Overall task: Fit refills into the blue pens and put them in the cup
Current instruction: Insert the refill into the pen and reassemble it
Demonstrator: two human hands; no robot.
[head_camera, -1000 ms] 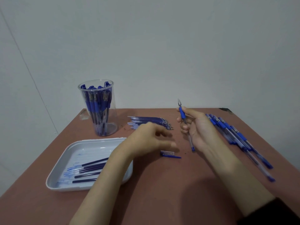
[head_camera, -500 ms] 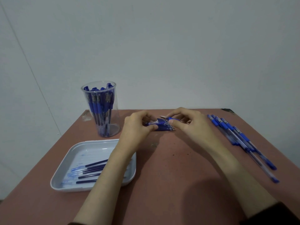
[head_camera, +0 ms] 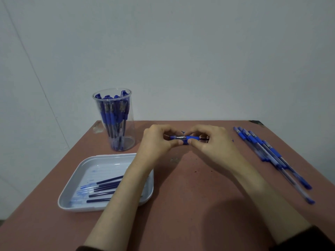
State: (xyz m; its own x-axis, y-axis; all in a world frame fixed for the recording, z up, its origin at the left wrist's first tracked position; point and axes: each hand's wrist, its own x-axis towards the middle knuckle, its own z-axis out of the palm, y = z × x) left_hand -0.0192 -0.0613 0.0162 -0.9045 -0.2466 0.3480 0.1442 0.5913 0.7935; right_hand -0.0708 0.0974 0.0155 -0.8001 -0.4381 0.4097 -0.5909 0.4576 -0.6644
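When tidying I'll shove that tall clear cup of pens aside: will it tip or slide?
The cup is tall and narrow, with pens standing up to its rim, so a high push would probably tip it. Pushed near its base, it likely slides on the smooth table. It looks like thin, light plastic.

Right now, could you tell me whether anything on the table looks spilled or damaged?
Yes: bluish smears, possibly ink, mark the floor of the white tray beside the loose refills, and the far right table corner looks chipped and dark. Nothing else stands out.
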